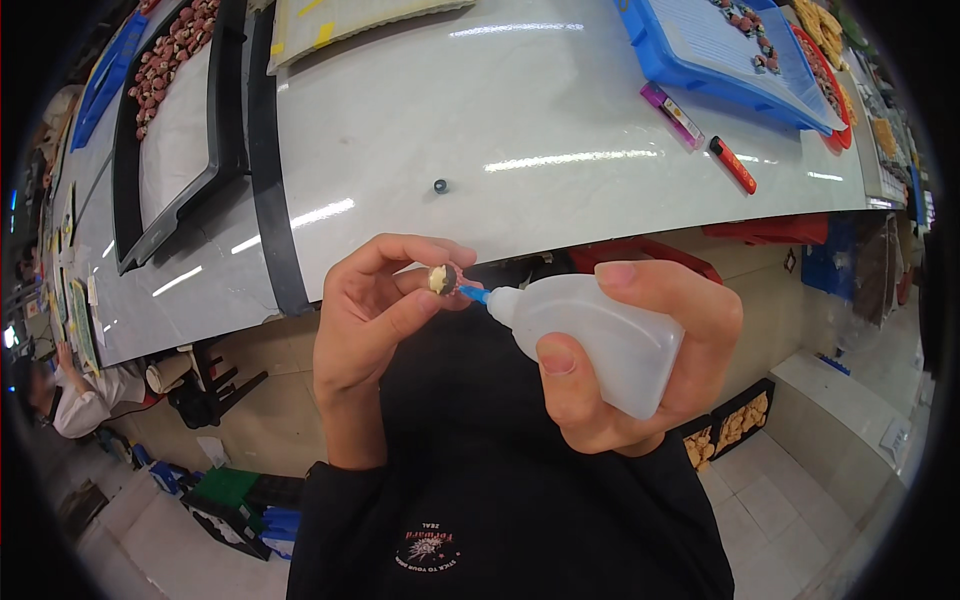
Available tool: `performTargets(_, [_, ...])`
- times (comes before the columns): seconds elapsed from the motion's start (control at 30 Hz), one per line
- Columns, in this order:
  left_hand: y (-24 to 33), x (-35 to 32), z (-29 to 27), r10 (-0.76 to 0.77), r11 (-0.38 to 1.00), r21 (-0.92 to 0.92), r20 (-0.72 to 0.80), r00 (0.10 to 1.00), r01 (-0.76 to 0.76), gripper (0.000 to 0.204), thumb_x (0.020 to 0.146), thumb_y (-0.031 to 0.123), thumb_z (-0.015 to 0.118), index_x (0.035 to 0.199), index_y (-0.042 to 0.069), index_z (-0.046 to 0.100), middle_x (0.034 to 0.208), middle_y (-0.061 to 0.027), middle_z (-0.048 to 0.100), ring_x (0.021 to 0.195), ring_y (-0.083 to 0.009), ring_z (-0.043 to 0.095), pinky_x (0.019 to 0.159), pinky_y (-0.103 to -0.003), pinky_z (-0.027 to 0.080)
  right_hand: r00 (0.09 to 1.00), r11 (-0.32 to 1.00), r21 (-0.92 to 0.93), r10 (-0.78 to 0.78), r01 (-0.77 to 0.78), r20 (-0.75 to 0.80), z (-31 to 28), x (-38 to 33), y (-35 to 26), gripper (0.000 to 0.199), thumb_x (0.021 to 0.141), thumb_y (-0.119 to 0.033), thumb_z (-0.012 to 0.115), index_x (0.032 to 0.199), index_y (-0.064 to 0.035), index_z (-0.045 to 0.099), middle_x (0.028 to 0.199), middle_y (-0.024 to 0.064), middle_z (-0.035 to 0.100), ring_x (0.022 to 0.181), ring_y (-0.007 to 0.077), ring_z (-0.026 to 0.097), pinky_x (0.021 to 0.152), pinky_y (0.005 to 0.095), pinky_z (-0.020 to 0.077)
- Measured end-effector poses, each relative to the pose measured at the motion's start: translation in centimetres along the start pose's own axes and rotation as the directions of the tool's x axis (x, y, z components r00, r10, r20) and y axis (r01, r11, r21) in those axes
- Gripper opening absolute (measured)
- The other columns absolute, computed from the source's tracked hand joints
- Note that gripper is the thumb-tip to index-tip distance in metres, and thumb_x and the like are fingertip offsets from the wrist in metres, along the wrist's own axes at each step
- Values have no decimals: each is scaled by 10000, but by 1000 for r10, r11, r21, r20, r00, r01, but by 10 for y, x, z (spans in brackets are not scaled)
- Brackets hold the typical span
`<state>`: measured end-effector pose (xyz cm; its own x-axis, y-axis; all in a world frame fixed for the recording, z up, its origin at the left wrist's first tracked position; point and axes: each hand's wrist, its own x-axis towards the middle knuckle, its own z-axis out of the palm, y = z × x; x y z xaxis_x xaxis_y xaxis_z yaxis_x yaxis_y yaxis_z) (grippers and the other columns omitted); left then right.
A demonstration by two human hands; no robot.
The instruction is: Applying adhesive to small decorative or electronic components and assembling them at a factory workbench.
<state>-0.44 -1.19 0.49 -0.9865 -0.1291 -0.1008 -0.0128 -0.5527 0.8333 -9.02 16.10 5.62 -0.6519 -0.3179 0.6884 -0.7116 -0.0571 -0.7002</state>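
Between the thumb and fingers of my left hand (365, 315) is a small round piece (441, 280), with a dark rim, a cream-coloured patch and some pink behind it. My right hand (640, 350) is wrapped round a translucent white squeeze bottle (595, 335), held on its side. The bottle's blue nozzle (474, 294) points left and reaches the small piece's pink side; whether it touches cannot be made out. Beyond my hands, a small dark cap-like bead (441, 186) rests on the white table (390, 130).
At left stands a black tray (230, 110) with many reddish-brown pieces. A blue tray (690, 75) with similar pieces is at far right, near a purple lighter (672, 115) and a red lighter (733, 165). A pale board (350, 25) lies at the back. Another person's sleeve (95, 405) shows far left.
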Motion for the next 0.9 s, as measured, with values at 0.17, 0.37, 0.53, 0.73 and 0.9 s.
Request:
performTargets(0.17, [-1, 0, -1, 3, 1000, 0, 5, 1000, -3, 261, 819, -12, 608, 1068, -62, 547, 1101, -210, 573, 950, -233, 623, 832, -334, 532, 1000, 1000, 20, 5, -5, -2, 0, -1, 1, 436, 670, -16, 720, 1047, 54, 512, 897, 122, 621, 609, 204, 647, 509, 247, 516])
performTargets(0.37, [-1, 1, 0, 13, 1000, -8, 13, 1000, -13, 262, 824, -5, 612, 1070, -66, 544, 1103, -214, 571, 944, -225, 625, 833, -335, 532, 1000, 1000, 20, 16, -16, 3, -1, -1, 0, 442, 668, -9, 722, 1048, 59, 506, 879, 136, 624, 609, 210, 651, 516, 256, 523])
performTargets(0.53, [0, 0, 0, -47, 999, 23, -16, 999, 48, 302, 792, 14, 630, 1065, -44, 518, 1129, -238, 533, 931, -224, 623, 844, -300, 517, 1000, 1000, 14, 9, -9, 1, -1, -1, 1, 445, 667, -15, 725, 1047, 60, 506, 877, 138, 625, 606, 213, 650, 515, 256, 523])
performTargets(0.73, [0, -1, 0, -52, 999, 15, -19, 998, 52, 304, 793, 12, 627, 1069, -45, 513, 1134, -238, 528, 932, -226, 624, 840, -309, 521, 1000, 1000, 6, 9, -9, -8, -1, -1, 0, 440, 665, -21, 728, 1041, 57, 514, 878, 139, 625, 613, 214, 651, 519, 257, 524])
performTargets(0.9, [0, -1, 1, -67, 998, 3, -32, 997, 67, 307, 793, 17, 629, 1070, -43, 511, 1134, -234, 529, 933, -224, 624, 837, -310, 522, 1000, 1000, 9, 26, -26, 5, -1, -1, -2, 439, 661, -24, 731, 1039, 58, 523, 870, 144, 627, 615, 217, 651, 529, 258, 526])
